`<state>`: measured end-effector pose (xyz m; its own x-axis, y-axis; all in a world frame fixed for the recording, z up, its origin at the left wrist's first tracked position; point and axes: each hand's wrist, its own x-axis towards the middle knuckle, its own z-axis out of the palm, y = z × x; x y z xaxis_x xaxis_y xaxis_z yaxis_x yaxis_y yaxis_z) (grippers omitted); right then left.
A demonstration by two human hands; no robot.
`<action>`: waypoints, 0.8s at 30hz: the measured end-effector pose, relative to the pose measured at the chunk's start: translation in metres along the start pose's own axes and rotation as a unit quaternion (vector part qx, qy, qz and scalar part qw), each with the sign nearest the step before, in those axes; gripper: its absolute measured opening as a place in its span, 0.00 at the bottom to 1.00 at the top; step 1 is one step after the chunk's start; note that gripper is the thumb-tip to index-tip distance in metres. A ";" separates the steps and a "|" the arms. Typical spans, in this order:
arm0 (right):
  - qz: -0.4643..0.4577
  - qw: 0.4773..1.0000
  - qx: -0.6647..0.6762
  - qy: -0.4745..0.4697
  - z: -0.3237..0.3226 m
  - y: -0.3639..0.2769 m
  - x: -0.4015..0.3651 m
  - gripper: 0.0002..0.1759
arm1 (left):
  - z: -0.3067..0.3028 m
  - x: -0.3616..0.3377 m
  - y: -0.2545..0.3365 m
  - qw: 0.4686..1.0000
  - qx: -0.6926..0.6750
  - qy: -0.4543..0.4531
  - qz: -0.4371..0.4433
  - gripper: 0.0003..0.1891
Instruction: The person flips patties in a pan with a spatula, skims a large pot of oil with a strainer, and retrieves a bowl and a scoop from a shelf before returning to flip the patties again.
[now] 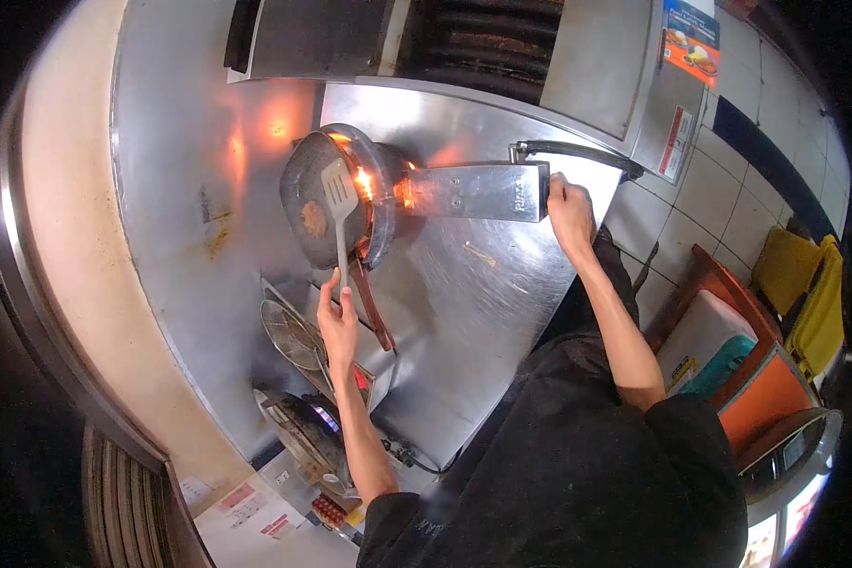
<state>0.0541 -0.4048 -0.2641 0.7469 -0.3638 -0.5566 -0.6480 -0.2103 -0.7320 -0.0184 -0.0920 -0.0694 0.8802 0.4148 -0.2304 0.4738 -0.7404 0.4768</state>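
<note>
My left hand [339,327] grips the handle of a pale slotted spatula [339,189], whose head lies over a dark round frying pan [302,177]. A small brown piece of food [314,219] sits in the pan. Orange flames show at the pan's side, where it rests on a burner. My right hand [572,220] is at the near end of the burner's long metal box [483,192], its fingers closed there; what they pinch is hidden. The pan's brown handle [374,308] points away from the burner, beside my left hand.
Wire strainers [293,336] lie near my left forearm on the steel counter [445,312]. Beyond them are a dark appliance [303,431] and papers. A black hose [577,151] runs from the burner box. An orange crate [757,379] and yellow cloths [814,303] are at the right.
</note>
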 end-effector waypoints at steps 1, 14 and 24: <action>0.000 1.000 0.000 0.000 0.000 0.001 0.000 0.29 | 0.000 0.001 -0.002 1.000 0.002 0.000 0.002 0.17; -0.007 1.000 0.005 0.003 0.004 0.004 0.003 0.31 | -0.003 0.002 -0.006 1.000 0.015 -0.001 0.011 0.17; -0.010 1.000 0.000 -0.004 0.004 0.005 0.004 0.32 | 0.000 0.002 -0.006 0.999 0.020 0.013 0.027 0.16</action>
<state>0.0542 -0.4037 -0.2711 0.7615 -0.3512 -0.5448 -0.6324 -0.2182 -0.7433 -0.0195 -0.0860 -0.0726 0.9037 0.3869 -0.1836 0.4271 -0.7823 0.4534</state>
